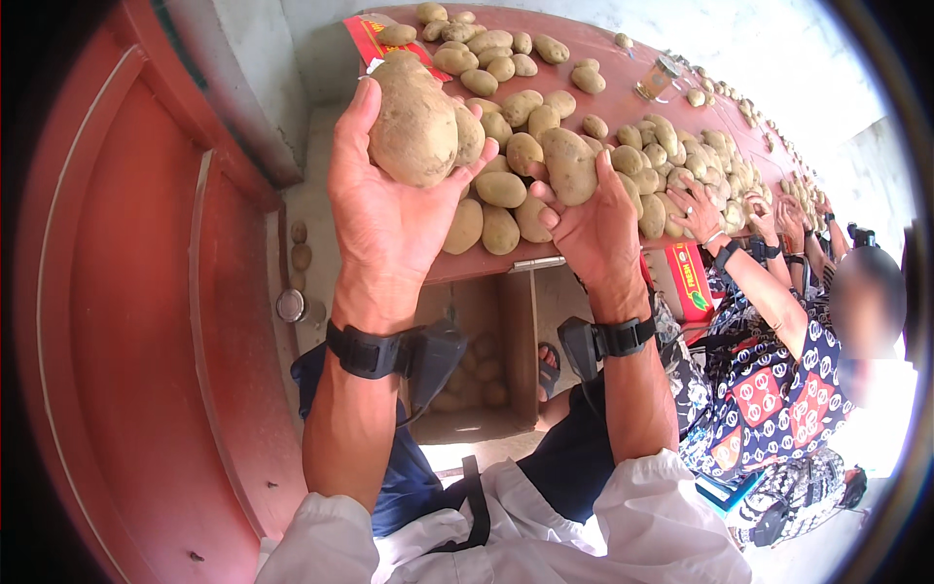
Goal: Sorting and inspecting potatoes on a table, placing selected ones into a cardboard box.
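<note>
My left hand holds a large potato and a smaller potato beside it, raised above the left end of the table. In my right hand is one lumpy potato, gripped between thumb and fingers. Loose potatoes lie on the red table under and between my hands, and a denser heap spreads to the right. Both wrists wear black straps with a dark device.
Below the table edge stands a cardboard box with potatoes inside. A glass mug is on the table's far side. Co-workers sit at right, a hand touching the heap. A red door is at left, near a lidded jar.
</note>
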Tool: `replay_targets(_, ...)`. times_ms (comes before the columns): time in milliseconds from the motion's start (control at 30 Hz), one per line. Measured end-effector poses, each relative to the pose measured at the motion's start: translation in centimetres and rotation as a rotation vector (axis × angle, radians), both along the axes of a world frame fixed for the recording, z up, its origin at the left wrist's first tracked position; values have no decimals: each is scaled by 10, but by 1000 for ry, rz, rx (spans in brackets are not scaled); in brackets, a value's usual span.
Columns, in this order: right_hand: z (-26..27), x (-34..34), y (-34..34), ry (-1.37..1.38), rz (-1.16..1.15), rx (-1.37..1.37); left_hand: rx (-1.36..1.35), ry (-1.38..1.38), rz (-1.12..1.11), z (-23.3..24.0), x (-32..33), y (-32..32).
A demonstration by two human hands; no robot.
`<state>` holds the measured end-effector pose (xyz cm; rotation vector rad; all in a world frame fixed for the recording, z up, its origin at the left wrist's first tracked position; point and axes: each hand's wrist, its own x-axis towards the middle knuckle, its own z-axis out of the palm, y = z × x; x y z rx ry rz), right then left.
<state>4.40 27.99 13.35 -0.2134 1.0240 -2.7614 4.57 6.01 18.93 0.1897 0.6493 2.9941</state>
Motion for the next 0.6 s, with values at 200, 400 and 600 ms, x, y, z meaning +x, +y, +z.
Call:
replay_targets(200,1,17,-1,21,22,113,24,4,19,3,19,-1)
replay_targets(400,4,34,-8,57,91,90,-2,30,23,7,37,-3)
replay_targets(600,2,40,-5,-19,88,190,-7,29,26,6,37,0)
